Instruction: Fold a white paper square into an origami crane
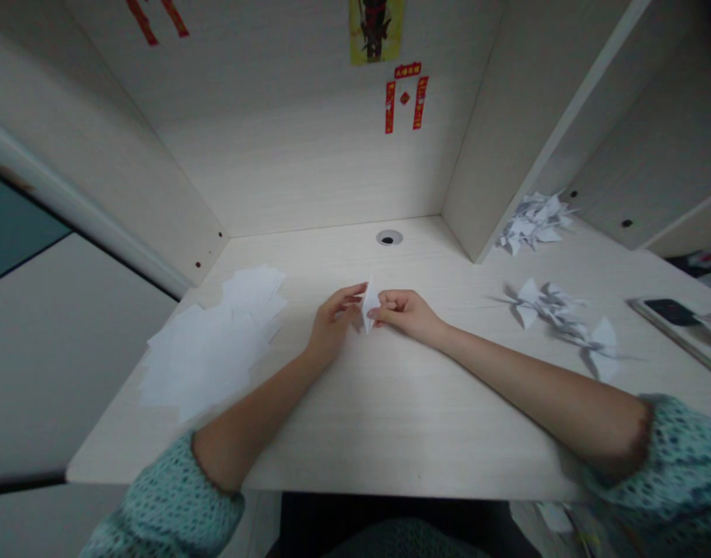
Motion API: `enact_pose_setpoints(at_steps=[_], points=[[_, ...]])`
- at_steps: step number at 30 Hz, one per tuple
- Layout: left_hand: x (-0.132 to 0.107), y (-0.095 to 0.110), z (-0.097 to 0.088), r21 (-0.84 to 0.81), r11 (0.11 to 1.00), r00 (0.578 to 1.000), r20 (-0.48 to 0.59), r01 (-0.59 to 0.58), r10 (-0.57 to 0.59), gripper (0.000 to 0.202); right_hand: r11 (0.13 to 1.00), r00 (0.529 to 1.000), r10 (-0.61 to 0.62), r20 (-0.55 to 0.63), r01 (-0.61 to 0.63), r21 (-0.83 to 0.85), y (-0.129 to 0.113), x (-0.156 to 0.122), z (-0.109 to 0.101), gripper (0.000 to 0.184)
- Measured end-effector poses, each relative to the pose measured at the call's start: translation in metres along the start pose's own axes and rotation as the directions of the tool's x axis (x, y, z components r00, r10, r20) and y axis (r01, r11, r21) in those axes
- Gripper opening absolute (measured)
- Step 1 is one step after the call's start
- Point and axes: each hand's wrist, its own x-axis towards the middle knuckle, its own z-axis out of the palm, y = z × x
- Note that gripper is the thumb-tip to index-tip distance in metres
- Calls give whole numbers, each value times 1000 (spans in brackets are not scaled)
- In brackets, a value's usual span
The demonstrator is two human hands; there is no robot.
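A small piece of folded white paper (pixel 369 305) stands upright between my hands, above the middle of the desk. My right hand (pixel 406 314) pinches its right side between thumb and curled fingers. From the other side, my left hand (pixel 336 319) has its fingertips and thumb on the paper's left edge. Loose white paper sheets (pixel 204 353) lie in an overlapping spread left of my left hand. Several folded paper pieces (pixel 558 314) rest to the right, beyond my right wrist.
A heap of folded white paper (pixel 535 221) sits at the back right beside an upright panel (pixel 506 155). A phone (pixel 674 314) lies on a flat item at the right. The desk (pixel 390 434) has a round cable hole (pixel 389 238) near the back wall.
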Motion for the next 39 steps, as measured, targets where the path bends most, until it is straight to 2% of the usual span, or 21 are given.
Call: enact_pose_setpoints(at_steps=[2, 5, 8, 13, 15, 18, 20, 24, 29, 34, 39], points=[[0, 1, 1, 12, 1000, 1000, -22, 4, -4, 38, 1000, 997, -11, -82, 10, -10, 0, 0, 0, 33], [0, 2, 2, 44, 999, 1000, 2, 26, -26, 34, 999, 985, -40, -168, 34, -38, 2, 0, 0, 34], [0, 2, 4, 47, 997, 997, 25, 68, -69, 27, 994, 975, -85, -204, 69, -84, 5, 0, 0, 36], [0, 2, 3, 15, 990, 989, -30, 143, -143, 26, 970, 944, -220, -246, 183, -162, 8, -2, -1, 52], [0, 2, 3, -10, 990, 989, -42, 140, -140, 25, 943, 925, -295, -240, 240, -232, 6, -4, 0, 51], [0, 5, 4, -21, 991, 988, -79, 128, -130, 24, 892, 913, -369, -173, 296, -341, 2, -8, 1, 37], [-1, 7, 4, -27, 991, 987, -89, 129, -130, 25, 862, 913, -383, -140, 299, -410, 0, -10, 2, 35], [-1, 10, 4, -24, 992, 990, -58, 124, -125, 27, 818, 914, -386, -123, 278, -503, -2, -13, 3, 41], [0, 8, 6, -37, 990, 990, -24, 138, -139, 25, 797, 904, -405, -134, 277, -536, 2, -10, 2, 37], [2, 9, 6, 15, 991, 988, -76, 135, -133, 26, 780, 899, -430, -79, 326, -535, 5, -9, 1, 30], [2, 10, 6, -30, 990, 986, -88, 137, -139, 23, 799, 911, -407, -66, 321, -508, 4, -11, 1, 29]])
